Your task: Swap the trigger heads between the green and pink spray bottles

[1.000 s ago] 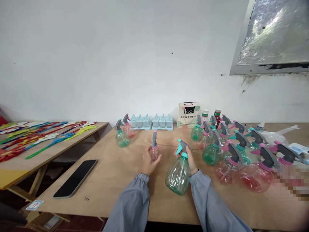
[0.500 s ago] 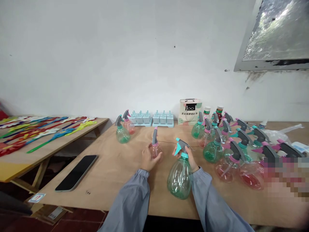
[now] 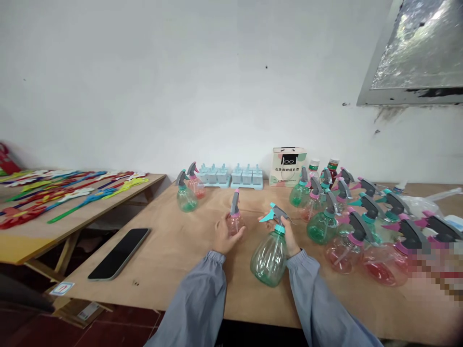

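Note:
My left hand (image 3: 224, 234) is wrapped round the body of a pink spray bottle (image 3: 236, 222), which stands upright on the wooden table (image 3: 170, 250). In my right hand (image 3: 288, 236) is a green spray bottle (image 3: 268, 260), gripped at the neck below its grey and turquoise trigger head. That bottle tilts, its base toward me and to the left. Beyond my left hand stand another green spray bottle (image 3: 186, 198) and another pink one (image 3: 196, 186). To the right of my right hand is a group of several pink and green spray bottles (image 3: 323, 226).
A black phone (image 3: 119, 254) lies at the left. Against the wall stand light-blue popsicle molds (image 3: 247, 178), a paper bag (image 3: 285, 168) and capped bottles (image 3: 333, 168). A plastic bag (image 3: 421, 205) lies at the right. Colourful flower-shaped items (image 3: 77, 195) cover the left table.
The green spray bottle in my right hand has tilted more, its head swinging right. My left hand still holds the pink bottle. The whole view has shifted slightly.

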A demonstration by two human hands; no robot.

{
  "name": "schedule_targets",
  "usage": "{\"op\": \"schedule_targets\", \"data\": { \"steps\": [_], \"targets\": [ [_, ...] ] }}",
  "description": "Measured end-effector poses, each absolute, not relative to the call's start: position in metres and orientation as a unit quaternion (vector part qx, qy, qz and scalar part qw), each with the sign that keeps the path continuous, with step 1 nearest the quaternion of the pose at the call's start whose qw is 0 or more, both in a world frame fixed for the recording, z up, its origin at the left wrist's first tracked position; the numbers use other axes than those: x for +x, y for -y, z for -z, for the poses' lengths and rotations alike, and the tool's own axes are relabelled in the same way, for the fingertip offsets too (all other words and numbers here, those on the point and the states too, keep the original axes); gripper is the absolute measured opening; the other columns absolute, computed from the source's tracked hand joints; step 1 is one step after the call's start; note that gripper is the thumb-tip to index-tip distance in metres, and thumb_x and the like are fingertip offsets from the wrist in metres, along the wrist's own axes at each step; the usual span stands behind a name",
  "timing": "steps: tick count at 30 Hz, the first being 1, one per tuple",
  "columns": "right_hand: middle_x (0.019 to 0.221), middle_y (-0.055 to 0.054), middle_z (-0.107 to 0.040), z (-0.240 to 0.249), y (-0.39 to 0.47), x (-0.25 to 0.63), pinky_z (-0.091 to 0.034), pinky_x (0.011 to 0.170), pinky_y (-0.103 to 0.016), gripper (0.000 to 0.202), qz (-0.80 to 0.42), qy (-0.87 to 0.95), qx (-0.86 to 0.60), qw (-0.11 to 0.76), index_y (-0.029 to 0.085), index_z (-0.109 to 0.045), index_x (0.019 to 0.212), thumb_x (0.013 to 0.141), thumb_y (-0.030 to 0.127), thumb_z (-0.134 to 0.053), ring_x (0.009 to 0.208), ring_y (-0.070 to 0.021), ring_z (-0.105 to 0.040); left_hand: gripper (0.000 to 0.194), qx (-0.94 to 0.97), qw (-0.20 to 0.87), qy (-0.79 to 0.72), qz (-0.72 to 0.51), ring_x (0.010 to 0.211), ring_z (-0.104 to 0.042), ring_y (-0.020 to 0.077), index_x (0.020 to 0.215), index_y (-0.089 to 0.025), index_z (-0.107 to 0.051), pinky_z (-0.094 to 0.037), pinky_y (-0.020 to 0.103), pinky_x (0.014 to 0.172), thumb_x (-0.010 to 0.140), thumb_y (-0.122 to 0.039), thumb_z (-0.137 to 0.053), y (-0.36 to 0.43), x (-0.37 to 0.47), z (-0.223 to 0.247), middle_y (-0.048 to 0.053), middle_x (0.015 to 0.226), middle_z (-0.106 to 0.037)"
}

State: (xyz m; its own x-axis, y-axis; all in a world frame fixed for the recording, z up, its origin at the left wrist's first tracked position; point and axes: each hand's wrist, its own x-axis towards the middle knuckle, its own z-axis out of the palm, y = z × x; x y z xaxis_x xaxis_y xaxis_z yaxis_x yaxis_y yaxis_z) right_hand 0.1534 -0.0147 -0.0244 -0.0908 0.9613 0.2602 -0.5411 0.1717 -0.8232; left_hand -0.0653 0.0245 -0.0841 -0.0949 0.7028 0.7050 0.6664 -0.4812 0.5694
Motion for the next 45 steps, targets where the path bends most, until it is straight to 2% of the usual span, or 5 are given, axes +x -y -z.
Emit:
{"op": "schedule_targets", "data": {
  "steps": [15, 26, 35, 40, 45],
  "targets": [
    [0.080, -0.005, -0.076, 0.024, 0.013, 0.154, -0.054, 0.076, -0.034, 0.037, -0.581, 0.406, -0.275, 0.650, 0.023, -0.069, 0.090, 0.075, 0.056, -0.065, 0.089, -0.0246, -0.069, 0.067, 0.680, 0.009, -0.510, -0.527, 0.111, -0.065, 0.0306, 0.126, -0.020, -0.046, -0.047, 0.050, 0.099, 0.073, -0.049, -0.073, -0.023, -0.066, 0.084, 0.013, 0.116, -0.065],
    [0.068, 0.000, -0.069, 0.028, 0.020, 0.157, -0.052, 0.080, -0.036, 0.013, -0.300, 0.437, -0.382, 0.757, 0.025, -0.073, 0.079, 0.077, 0.038, -0.074, 0.082, -0.0230, -0.067, 0.066, 0.679, 0.005, -0.517, -0.521, 0.113, -0.064, 0.0310, 0.127, -0.019, -0.046, -0.046, 0.050, 0.101, 0.073, -0.048, -0.073, -0.022, -0.066, 0.084, 0.014, 0.117, -0.065],
    [0.106, -0.004, -0.071, 0.040, -0.001, 0.166, -0.046, 0.100, -0.040, 0.045, -0.201, 0.452, -0.484, 0.722, 0.026, -0.065, 0.109, 0.070, 0.047, -0.077, 0.108, -0.0244, -0.063, 0.067, 0.677, 0.020, -0.516, -0.524, 0.113, -0.064, 0.0324, 0.126, -0.020, -0.048, -0.046, 0.053, 0.101, 0.072, -0.049, -0.074, -0.023, -0.067, 0.085, 0.014, 0.116, -0.065],
    [0.144, -0.021, -0.043, 0.067, -0.001, 0.160, -0.026, 0.117, -0.053, 0.093, -0.034, 0.492, -0.491, 0.719, 0.017, -0.039, 0.136, 0.063, 0.056, -0.081, 0.141, -0.0325, -0.036, 0.066, 0.682, 0.021, -0.516, -0.518, 0.114, -0.063, 0.0322, 0.127, -0.020, -0.047, -0.045, 0.052, 0.101, 0.073, -0.048, -0.073, -0.022, -0.068, 0.084, 0.014, 0.117, -0.065],
    [0.140, -0.027, -0.042, 0.101, 0.015, 0.168, -0.029, 0.114, -0.059, 0.098, 0.041, 0.530, -0.533, 0.659, 0.012, -0.032, 0.139, 0.064, 0.053, -0.081, 0.137, -0.0388, -0.039, 0.066, 0.688, 0.011, -0.514, -0.512, 0.116, -0.063, 0.0324, 0.128, -0.020, -0.045, -0.044, 0.051, 0.102, 0.074, -0.047, -0.073, -0.021, -0.068, 0.084, 0.015, 0.118, -0.065]
  ]
}}
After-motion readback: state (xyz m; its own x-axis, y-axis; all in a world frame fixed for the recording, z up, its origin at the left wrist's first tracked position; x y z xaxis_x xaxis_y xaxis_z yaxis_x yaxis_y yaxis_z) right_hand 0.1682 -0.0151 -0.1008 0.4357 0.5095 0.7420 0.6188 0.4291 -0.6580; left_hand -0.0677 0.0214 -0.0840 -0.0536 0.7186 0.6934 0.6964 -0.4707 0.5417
